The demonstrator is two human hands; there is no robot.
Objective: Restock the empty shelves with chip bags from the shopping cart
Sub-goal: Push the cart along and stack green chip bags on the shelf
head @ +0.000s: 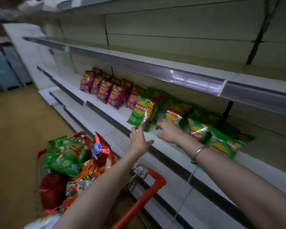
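Observation:
Several green chip bags stand or lie on the middle white shelf [116,116]. An upright green bag [139,111] with a red stripe stands at the front. My left hand [139,139] reaches up to its lower edge, fingertips touching the bag's bottom corner. My right hand [168,130] is spread open just right of it, in front of another green bag [173,114]. More green bags [221,144] lie flat behind my right forearm. The red shopping cart [155,180] at lower left holds several green, red and orange chip bags [64,157].
A row of several magenta chip bags [104,91] stands further left on the same shelf. The shelf above [155,70] and the lower shelves [64,96] are bare. A tan floor [15,129] stretches to the left.

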